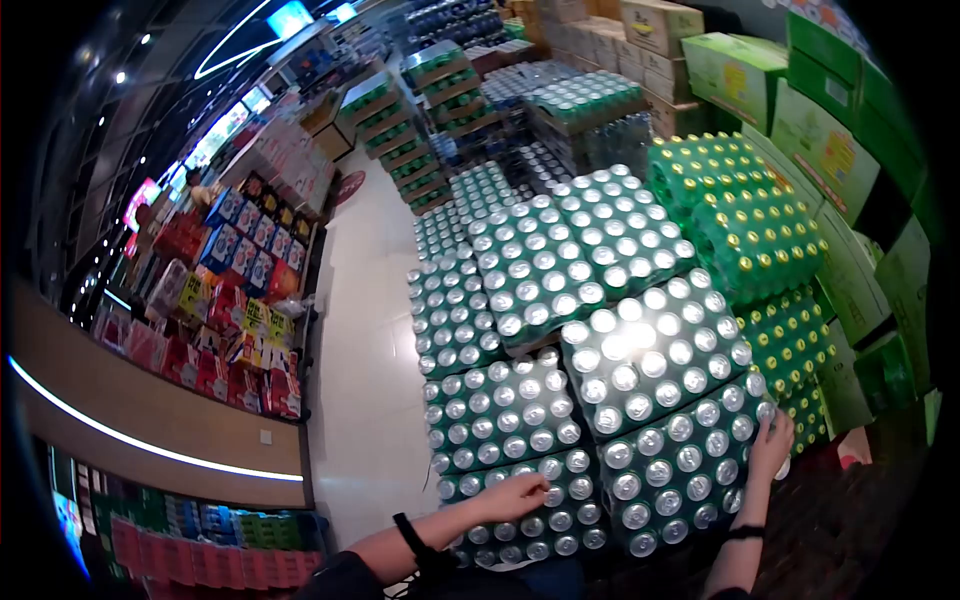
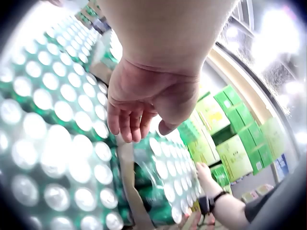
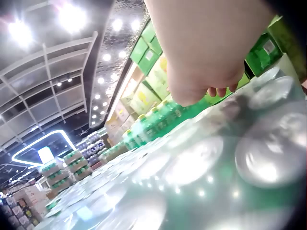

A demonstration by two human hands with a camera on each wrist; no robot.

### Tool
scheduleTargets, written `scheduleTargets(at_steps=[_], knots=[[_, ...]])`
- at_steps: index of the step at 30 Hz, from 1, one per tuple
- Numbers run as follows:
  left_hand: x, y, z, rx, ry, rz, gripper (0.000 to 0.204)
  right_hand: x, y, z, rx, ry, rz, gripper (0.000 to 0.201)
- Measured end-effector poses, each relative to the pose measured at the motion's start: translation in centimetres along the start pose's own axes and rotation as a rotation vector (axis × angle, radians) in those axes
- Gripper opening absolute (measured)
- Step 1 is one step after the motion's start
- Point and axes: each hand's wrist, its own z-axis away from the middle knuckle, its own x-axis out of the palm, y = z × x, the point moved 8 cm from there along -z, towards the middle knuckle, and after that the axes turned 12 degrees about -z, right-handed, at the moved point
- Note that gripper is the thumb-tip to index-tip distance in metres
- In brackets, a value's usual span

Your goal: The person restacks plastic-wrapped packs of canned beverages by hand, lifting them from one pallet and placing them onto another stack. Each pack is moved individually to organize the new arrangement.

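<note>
Shrink-wrapped packs of silver-topped green cans fill the area in front of me. My left hand (image 1: 515,497) is over the front left can pack (image 1: 520,520) in the head view. In the left wrist view its fingers (image 2: 132,125) hang loosely bent with nothing in them. My right hand (image 1: 771,447) is at the right edge of the front right can pack (image 1: 668,470), its fingertips right at the corner cans. In the right wrist view the heel of that hand hides much of its fingers, and a few fingertips (image 3: 221,91) show below it.
Yellow-capped green bottle packs (image 1: 740,215) stand on the right, beside green cartons (image 1: 825,150). More can packs (image 1: 530,265) extend ahead, with stacked trays (image 1: 400,140) beyond. A pale floor aisle (image 1: 365,400) runs on the left, past a shelf of boxed goods (image 1: 240,260).
</note>
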Motion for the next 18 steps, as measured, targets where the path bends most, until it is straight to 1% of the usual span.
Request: scheduleTargets(at_steps=[1, 2, 3, 4, 5, 6, 7, 9, 10, 11, 12, 13, 14, 16, 17, 18], knots=[[-2.8, -1.9, 2.9, -0.123, 0.006, 0.023, 0.025, 0.0, -1.6, 3.0, -0.123, 0.054, -0.008, 0.034], [-4.6, -5.6, 5.9, -0.228, 0.082, 0.104, 0.025, 0.2, -3.6, 6.2, -0.107, 0.027, -0.018, 0.034], [-7.1, -8.3, 9.2, -0.271, 0.168, 0.036, 0.025, 1.0, -5.4, 9.7, -0.092, 0.012, -0.026, 0.033], [-8.3, -12.8, 12.4, -0.333, 0.222, 0.069, 0.024, 2.5, -5.9, 13.2, -0.08, -0.04, -0.186, 0.032], [-10.0, -15.8, 15.9, -0.364, 0.287, 0.064, 0.024, 3.6, -7.9, 16.6, -0.098, -0.068, -0.175, 0.03], [-11.4, -18.5, 19.0, -0.393, 0.347, 0.058, 0.024, 4.9, -9.8, 20.3, -0.115, -0.055, -0.118, 0.028], [-12.2, -20.6, 21.6, -0.428, 0.38, 0.092, 0.023, 5.9, -13.0, 23.0, -0.113, -0.101, -0.114, 0.027], [-14.3, -25.2, 26.7, -0.486, 0.438, 0.147, 0.023, 8.2, -18.8, 28.3, -0.162, -0.133, -0.145, 0.026], [-14.5, -28.0, 28.4, -0.424, 0.447, 0.166, 0.023, 9.5, -21.9, 30.4, -0.144, -0.191, -0.176, 0.024], [-14.0, -30.5, 30.0, -0.384, 0.439, 0.158, 0.022, 10.9, -24.8, 32.8, -0.172, -0.179, -0.179, 0.023], [-13.4, -32.0, 31.8, -0.351, 0.421, 0.147, 0.021, 12.3, -27.2, 35.6, -0.191, -0.219, -0.125, 0.025], [-15.3, -34.1, 32.9, -0.301, 0.412, 0.123, 0.021, 14.5, -30.4, 37.5, -0.211, -0.241, -0.084, 0.026], [-17.6, -35.5, 34.4, -0.242, 0.424, 0.044, 0.019, 16.7, -34.2, 39.4, -0.215, -0.35, -0.056, 0.026], [-19.1, -36.5, 40.3, -0.209, 0.44, -0.034, 0.018, 20.2, -39.6, 45.0, -0.238, -0.703, 0.028, 0.026], [-20.0, -38.0, 43.5, -0.266, 0.46, -0.018, 0.017, 22.6, -41.6, 47.5, -0.259, -0.872, 0.05, 0.027], [-21.2, -39.6, 46.8, -0.319, 0.479, -0.011, 0.017, 24.9, -42.0, 50.5, -0.25, -1.062, 0.09, 0.029]])
